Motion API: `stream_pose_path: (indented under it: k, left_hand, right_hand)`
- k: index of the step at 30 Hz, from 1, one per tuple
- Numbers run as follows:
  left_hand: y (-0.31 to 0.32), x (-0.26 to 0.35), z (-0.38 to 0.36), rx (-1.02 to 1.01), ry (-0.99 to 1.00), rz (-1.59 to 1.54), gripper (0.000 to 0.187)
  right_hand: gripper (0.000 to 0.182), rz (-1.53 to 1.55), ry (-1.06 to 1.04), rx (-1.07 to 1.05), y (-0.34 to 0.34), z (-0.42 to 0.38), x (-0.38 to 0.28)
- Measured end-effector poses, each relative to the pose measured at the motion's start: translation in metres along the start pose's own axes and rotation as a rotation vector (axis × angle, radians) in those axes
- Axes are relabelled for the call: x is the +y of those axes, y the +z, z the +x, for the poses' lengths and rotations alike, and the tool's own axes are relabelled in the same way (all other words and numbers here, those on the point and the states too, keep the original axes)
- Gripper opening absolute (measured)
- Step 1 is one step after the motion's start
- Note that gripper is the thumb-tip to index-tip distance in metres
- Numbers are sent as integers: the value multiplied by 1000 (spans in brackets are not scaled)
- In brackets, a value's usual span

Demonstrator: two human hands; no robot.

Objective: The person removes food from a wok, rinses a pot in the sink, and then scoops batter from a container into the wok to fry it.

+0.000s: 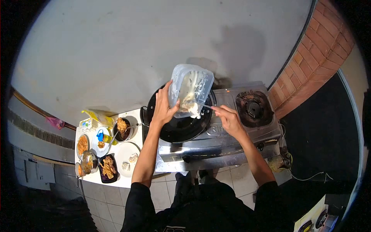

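Note:
My left hand (165,107) grips a clear plastic container (208,82) by its left side, tilted over the black wok (179,133). White creamy residue coats the container's inside, and a white clump (195,111) sits at its lower corner. Closed around a thin metal handle (210,107), probably a spoon's, is my right hand (230,119). That handle reaches into the lower right of the container; its far end is hidden in the white clump. Under the container, the wok rests on the left side of the gas stove (220,145).
Right of the wok is a bare, soiled burner (254,109). A white side table (92,178) at left carries a dark tray of fried pieces (108,168), a cream plate (133,149), a pot (127,133) and a glass jar (89,161). A brick column (309,58) stands at right.

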State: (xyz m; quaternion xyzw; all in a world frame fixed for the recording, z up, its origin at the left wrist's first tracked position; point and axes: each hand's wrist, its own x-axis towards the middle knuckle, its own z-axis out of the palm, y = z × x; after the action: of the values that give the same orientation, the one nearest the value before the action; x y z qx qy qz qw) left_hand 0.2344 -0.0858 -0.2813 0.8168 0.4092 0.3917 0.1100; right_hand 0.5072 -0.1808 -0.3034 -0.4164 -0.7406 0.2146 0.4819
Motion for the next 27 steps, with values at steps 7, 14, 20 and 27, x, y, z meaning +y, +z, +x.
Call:
stream_pose_path:
  k: [7, 14, 20, 27]
  left_hand:
    - [19, 9, 2, 27, 90, 83, 79]
    - [21, 7, 2, 53, 137, 126, 79]
    - [31, 6, 0, 54, 182, 123, 81]
    - [36, 5, -2, 59, 195, 152, 82]
  right_hand:
    - [36, -55, -25, 76, 0, 5, 2]
    - [34, -90, 61, 57, -5, -12, 8]
    - [33, -135, -41, 134, 9, 0, 19]
    - [33, -252, -5, 74, 3, -12, 7]
